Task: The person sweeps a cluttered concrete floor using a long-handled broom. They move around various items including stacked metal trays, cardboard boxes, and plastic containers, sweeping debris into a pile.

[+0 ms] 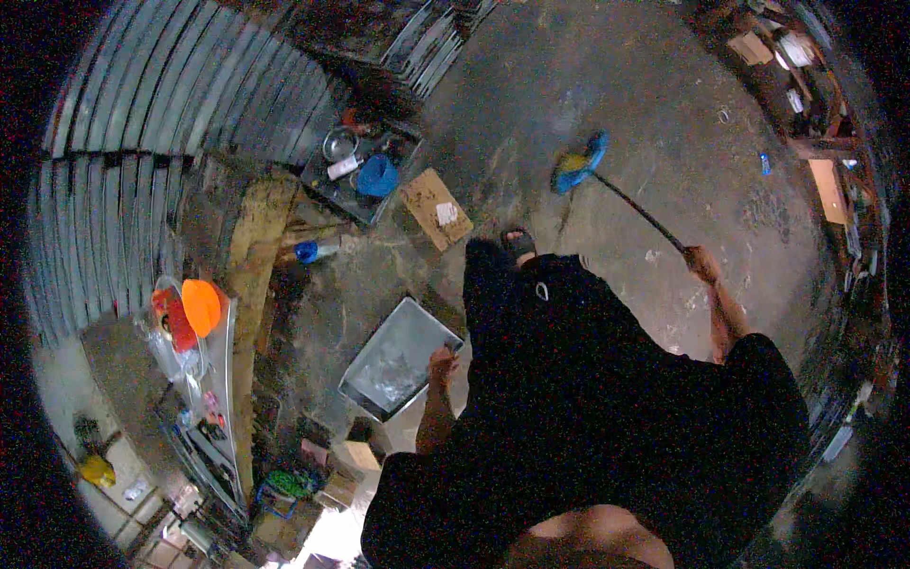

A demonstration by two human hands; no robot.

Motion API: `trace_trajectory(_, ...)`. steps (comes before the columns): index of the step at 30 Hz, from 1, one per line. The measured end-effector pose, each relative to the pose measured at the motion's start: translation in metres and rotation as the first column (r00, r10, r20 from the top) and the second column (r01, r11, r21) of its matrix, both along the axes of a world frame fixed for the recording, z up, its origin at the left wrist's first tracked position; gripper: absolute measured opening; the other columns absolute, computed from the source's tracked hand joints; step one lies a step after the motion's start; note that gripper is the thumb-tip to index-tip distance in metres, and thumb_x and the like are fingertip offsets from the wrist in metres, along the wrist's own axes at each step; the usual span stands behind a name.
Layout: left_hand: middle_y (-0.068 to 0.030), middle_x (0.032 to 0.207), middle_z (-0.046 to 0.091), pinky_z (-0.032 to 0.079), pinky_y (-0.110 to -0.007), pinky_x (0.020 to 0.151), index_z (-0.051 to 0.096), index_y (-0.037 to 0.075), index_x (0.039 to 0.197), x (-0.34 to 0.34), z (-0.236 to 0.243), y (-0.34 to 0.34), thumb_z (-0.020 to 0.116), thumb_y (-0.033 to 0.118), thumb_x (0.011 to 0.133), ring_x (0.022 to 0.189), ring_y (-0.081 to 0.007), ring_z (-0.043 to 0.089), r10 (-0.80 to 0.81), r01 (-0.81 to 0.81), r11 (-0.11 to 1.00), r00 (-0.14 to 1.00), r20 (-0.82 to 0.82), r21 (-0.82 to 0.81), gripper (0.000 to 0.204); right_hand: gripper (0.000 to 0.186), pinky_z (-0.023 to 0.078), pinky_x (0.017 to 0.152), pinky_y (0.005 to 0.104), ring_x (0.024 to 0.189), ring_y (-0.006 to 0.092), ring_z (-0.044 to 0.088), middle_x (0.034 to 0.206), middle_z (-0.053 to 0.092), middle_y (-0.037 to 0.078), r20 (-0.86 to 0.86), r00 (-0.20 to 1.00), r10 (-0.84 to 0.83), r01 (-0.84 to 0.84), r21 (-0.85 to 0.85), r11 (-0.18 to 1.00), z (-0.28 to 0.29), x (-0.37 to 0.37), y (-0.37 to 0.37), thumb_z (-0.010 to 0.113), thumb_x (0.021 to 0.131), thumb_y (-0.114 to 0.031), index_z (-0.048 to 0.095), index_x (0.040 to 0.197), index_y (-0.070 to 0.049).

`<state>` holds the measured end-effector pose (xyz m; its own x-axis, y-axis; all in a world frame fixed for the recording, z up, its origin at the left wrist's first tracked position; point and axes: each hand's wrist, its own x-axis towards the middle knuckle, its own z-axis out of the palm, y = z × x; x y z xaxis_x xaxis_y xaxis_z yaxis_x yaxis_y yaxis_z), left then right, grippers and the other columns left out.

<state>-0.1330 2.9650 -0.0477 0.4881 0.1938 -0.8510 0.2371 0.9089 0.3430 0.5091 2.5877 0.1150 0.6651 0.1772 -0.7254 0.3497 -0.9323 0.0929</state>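
My right hand (pixel 702 264), out to the right, is wrapped round the dark handle of a broom (pixel 637 206). The broom's blue head, with a yellowish patch, rests on the floor ahead of me. My left hand (pixel 443 363) is low on the left, its fingers curled in at the right corner of a shallow grey metal tray (pixel 398 356). Whether these fingers grip the tray's rim or only overlap it in view, I cannot tell. My sandalled foot (pixel 518 244) stands between the broom and a flat piece of cardboard (pixel 436 209).
A dark low stand (pixel 355 204) at the far left bears a blue bowl (pixel 377 176) and a white bottle (pixel 343 168). Corrugated metal sheets (pixel 180 76) line the left. An orange object (pixel 201 307) lies on a narrow table. Cluttered shelves (pixel 825 147) edge the right.
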Motion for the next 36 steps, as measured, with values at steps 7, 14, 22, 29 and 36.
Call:
trace_trajectory(7, -0.0061, 0.086, 0.055, 0.044, -0.037, 0.045, 0.053, 0.016, 0.098, 0.062, -0.014, -0.026, 0.044, 0.043, 0.084, 0.068, -0.0231, 0.053, 0.095, -0.074, 0.969, 0.992, 0.082, -0.234, 0.032, 0.029, 0.039, 0.054, 0.0336, 0.059, 0.0141, 0.043, 0.066, 0.045, 0.000, -0.080, 0.973, 0.214, -0.202, 0.143, 0.969, -0.016, -0.010, -0.031, 0.046, 0.088, -0.032, 0.053, 0.080, -0.005)
trace_trajectory(14, -0.0089, 0.089, 0.058, 0.050, -0.039, 0.059, 0.052, 0.008, 0.108, 0.048, -0.010, -0.025, 0.046, 0.035, 0.088, 0.072, -0.0248, 0.057, 0.487, -0.040, 0.776, 0.671, 0.558, -0.629, 0.034, 0.025, 0.028, 0.039, 0.0302, 0.043, 0.0118, 0.037, 0.058, 0.044, 0.001, -0.293, 0.903, -0.315, 0.428, 0.528, 0.734, -0.006, -0.017, -0.052, 0.053, 0.083, -0.031, 0.051, 0.079, -0.006)
trace_trajectory(22, -0.0089, 0.088, 0.058, 0.049, -0.039, 0.060, 0.053, 0.008, 0.105, 0.040, 0.018, -0.016, 0.048, 0.031, 0.087, 0.072, -0.0249, 0.057, 0.107, -0.084, 0.985, 0.982, -0.153, 0.148, 0.030, 0.018, 0.029, 0.034, 0.0281, 0.040, 0.0118, 0.041, 0.055, 0.046, 0.003, -0.621, 0.654, -0.431, 0.726, 0.358, 0.587, 0.009, -0.005, -0.036, 0.059, 0.080, -0.024, 0.051, 0.081, -0.008)
trace_trajectory(29, -0.0090, 0.086, 0.058, 0.048, -0.039, 0.061, 0.054, 0.008, 0.103, 0.017, 0.035, -0.069, 0.049, 0.028, 0.085, 0.072, -0.0253, 0.056, 0.034, 0.015, 0.985, 0.960, -0.279, 0.171, 0.027, 0.021, 0.034, 0.040, 0.0317, 0.047, 0.0182, 0.045, 0.059, 0.049, 0.008, -0.480, 0.753, -0.450, 0.651, 0.437, 0.621, -0.063, 0.033, 0.026, 0.057, 0.079, -0.027, 0.051, 0.081, -0.007)
trace_trajectory(36, -0.0091, 0.084, 0.058, 0.047, -0.040, 0.061, 0.055, 0.008, 0.101, -0.009, 0.067, -0.089, 0.049, 0.025, 0.084, 0.072, -0.0257, 0.056, -0.076, 0.131, 0.984, 0.923, -0.376, 0.122, 0.025, 0.020, 0.041, 0.048, 0.0391, 0.059, 0.0267, 0.055, 0.068, 0.057, 0.012, -0.221, 0.876, -0.429, 0.483, 0.384, 0.787, -0.090, 0.039, 0.022, 0.056, 0.078, -0.027, 0.058, 0.078, -0.007)
